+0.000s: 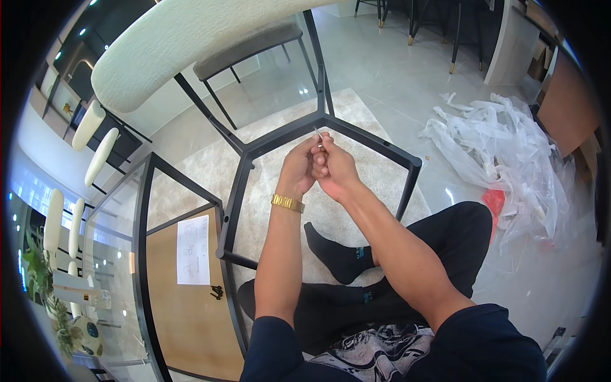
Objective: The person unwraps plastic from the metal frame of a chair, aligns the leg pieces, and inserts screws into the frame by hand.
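My left hand (298, 167) and my right hand (338, 168) meet with fingers closed over the near part of a black metal chair frame (280, 135). A thin, silvery metal piece (317, 132) pokes up between the fingertips of both; its exact kind is too small to make out. Around my hands the frame forms an angular seat ring with bolt holes along its bars. A curved, cream padded backrest (184, 48) is joined to its far side. Most of what lies inside the fingers is hidden.
A brown board (175, 331) at left bears a printed sheet (193, 250) and several small black screws (217, 292). A glass-topped table (114, 235) stands beyond. Crumpled clear plastic wrapping (509, 159) spreads at right. Under the frame lies a pale rug (267, 197); a grey-seated chair (248, 51) stands behind.
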{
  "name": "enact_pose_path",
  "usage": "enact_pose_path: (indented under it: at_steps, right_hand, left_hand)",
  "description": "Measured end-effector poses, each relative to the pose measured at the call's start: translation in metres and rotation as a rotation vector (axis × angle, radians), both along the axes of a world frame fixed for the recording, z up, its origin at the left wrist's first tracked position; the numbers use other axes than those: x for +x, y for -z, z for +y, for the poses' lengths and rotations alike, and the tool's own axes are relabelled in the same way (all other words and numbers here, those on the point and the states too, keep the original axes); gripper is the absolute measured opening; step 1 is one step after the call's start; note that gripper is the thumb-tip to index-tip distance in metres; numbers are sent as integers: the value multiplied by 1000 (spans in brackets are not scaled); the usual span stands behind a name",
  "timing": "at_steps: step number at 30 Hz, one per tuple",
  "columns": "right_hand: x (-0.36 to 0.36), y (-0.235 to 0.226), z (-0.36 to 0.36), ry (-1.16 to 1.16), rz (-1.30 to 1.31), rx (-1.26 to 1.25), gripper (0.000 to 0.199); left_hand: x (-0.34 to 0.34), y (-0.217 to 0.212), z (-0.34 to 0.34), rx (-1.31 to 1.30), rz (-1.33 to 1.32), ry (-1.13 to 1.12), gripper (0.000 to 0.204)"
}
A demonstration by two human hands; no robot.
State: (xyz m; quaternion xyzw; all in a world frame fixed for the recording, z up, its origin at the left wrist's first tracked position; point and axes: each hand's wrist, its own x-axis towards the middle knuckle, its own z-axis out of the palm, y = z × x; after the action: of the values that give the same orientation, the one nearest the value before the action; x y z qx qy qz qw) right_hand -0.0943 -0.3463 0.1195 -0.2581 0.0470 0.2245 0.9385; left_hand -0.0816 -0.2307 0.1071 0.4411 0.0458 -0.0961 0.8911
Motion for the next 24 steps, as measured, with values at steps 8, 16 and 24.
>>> enact_pose_path:
  at_steps: [8,16,24]
  right_hand:
    - [4,4,-25,184,-695,-1209,37]
    - [7,-12,-37,475,-1383,-1714,29]
    - [16,-26,-37,288,-1670,-1976,32]
  left_hand:
    - [0,-8,-6,30,22,-86,23]
    - [-5,-3,-5,56,-15,-124,18]
    - [-23,-23,6,1189,-570,-591,11]
